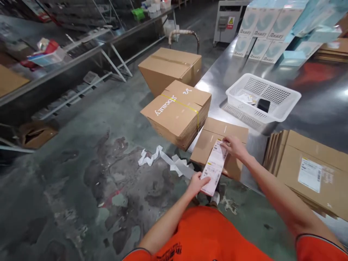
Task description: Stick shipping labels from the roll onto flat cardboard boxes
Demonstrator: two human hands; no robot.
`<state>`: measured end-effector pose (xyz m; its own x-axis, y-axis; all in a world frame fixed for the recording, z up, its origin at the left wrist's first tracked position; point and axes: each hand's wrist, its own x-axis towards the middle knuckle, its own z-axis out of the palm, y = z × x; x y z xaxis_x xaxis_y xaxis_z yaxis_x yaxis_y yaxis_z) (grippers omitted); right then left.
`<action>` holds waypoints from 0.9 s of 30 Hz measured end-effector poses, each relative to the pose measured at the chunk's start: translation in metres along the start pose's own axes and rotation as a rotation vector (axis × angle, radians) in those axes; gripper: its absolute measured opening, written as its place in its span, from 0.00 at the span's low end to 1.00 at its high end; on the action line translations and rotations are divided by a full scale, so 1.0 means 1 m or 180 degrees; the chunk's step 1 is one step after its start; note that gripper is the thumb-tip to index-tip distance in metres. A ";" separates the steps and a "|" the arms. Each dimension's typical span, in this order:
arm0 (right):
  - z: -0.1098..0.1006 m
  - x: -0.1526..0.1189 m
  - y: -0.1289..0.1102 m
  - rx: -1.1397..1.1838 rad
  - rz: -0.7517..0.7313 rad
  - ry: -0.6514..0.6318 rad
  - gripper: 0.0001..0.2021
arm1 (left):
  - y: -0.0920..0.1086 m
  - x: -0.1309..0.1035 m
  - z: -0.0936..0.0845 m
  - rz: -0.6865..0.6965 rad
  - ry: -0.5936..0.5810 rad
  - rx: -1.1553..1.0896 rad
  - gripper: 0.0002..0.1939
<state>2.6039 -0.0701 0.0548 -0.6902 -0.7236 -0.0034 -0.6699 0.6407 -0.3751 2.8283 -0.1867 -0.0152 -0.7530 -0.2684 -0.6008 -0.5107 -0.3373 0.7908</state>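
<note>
A strip of printed shipping labels [214, 168] stretches between my two hands, slanting over a flat cardboard sheet [206, 139] at the table's edge. My left hand [198, 184] grips the strip's lower end, thumb on top. Up at the far end, the fingers of my right hand [233, 146] pinch the strip. A long white ribbon of backing paper [174, 164] trails from near my left hand down to the floor in folds. To the right stands a stack of flattened cartons [293, 159], its front one bearing a white label [310, 174].
Left of the flat sheet, a strapped carton stack [176, 108] overhangs the table [214, 90]. Behind it sits a large taped box [171, 61] by a trolley handle [185, 32]. A white basket [288, 105] holds a black item; boxed goods [266, 29] are piled farther back.
</note>
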 end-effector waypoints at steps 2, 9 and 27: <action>0.003 0.018 0.014 -0.0621 0.0013 -0.0133 0.21 | -0.018 -0.002 -0.005 -0.0239 -0.0041 -0.0101 0.20; 0.046 0.009 -0.015 -0.0878 0.0322 0.0290 0.27 | -0.033 -0.053 -0.058 -0.0014 0.0108 0.0321 0.17; -0.004 -0.154 0.084 0.1487 0.2173 0.1525 0.28 | 0.045 -0.035 0.006 -0.0046 -0.0294 -0.0465 0.28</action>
<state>2.6528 0.0967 0.0275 -0.9997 0.0168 -0.0174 0.0242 0.6434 -0.7651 2.8288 -0.1873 0.0424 -0.7843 -0.1809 -0.5934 -0.4611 -0.4698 0.7528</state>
